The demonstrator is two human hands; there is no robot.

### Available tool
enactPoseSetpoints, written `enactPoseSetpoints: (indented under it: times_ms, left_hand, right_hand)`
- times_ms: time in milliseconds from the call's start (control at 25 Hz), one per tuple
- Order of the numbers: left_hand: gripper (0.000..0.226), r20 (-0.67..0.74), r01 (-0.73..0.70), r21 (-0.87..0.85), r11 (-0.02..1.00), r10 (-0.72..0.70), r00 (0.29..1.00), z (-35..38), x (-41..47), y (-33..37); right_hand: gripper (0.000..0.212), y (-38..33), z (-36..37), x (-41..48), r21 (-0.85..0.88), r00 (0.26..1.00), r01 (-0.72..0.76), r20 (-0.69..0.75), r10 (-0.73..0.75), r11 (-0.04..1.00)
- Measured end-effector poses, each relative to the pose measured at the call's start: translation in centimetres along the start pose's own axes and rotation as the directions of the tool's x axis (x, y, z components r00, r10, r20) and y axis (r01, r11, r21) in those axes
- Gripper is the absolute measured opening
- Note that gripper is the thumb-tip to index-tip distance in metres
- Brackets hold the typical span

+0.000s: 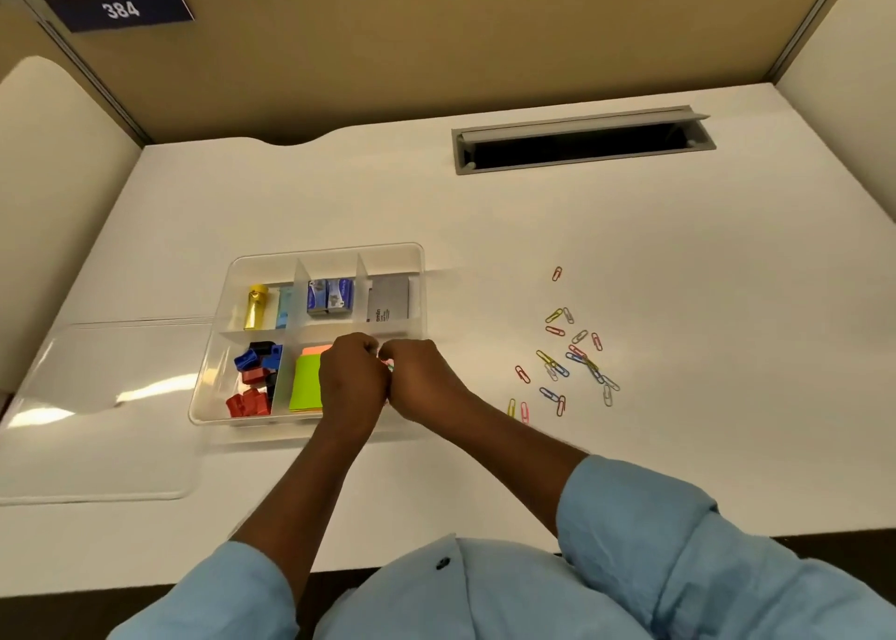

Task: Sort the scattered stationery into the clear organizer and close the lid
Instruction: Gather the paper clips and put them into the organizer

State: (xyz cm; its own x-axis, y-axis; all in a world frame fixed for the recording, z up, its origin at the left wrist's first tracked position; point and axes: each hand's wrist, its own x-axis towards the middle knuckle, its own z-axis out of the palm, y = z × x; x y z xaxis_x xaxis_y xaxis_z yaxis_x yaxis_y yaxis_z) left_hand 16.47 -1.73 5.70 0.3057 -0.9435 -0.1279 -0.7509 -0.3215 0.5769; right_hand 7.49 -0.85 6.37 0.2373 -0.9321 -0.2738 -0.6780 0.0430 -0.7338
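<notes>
The clear organizer sits on the white desk, its lid lying flat to its left. Inside are a gold tube, staple boxes, a grey card box, red, blue and black sharpeners and green and orange sticky notes. My left hand and my right hand are pressed together with closed fingers over the front right compartment. A little pink and green shows between them; what they hold is hidden. Several coloured paper clips lie scattered to the right.
A grey cable slot with an open flap is set in the desk at the back right. Beige partition walls enclose the desk, with a sign reading 384 at the upper left. The desk's front edge runs below my forearms.
</notes>
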Motion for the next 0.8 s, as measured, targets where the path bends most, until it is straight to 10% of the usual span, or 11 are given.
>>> enactPoseSetpoints:
  times_ms: [280,440,600,800]
  left_hand:
    - [0.023,-0.078,-0.171,-0.061,0.983,0.166,0.983,0.4,-1.2,1.2]
    - [0.019,0.075,-0.387,-0.13,0.913,0.398,0.914,1.7,-2.7,2.5]
    - [0.038,0.48,-0.56,-0.128,0.818,0.546,0.687,3.9,-4.5,2.4]
    - [0.059,0.658,-0.716,-0.064,0.695,0.569,0.493,7.3,-6.8,2.0]
  right_hand:
    - [0.026,1.5,-1.9,-1.3,0.153,0.97,0.052,-0.242,-0.014,0.987]
    - [0.021,8.0,-5.6,-2.7,0.202,0.797,-0.027,-0.587,0.143,0.979]
    - [0.036,15.6,-8.0,-5.1,0.235,0.653,-0.271,-0.668,0.358,0.933]
    - [0.054,19.7,-6.0,-7.6,0.183,0.695,-0.397,-0.58,0.424,0.9]
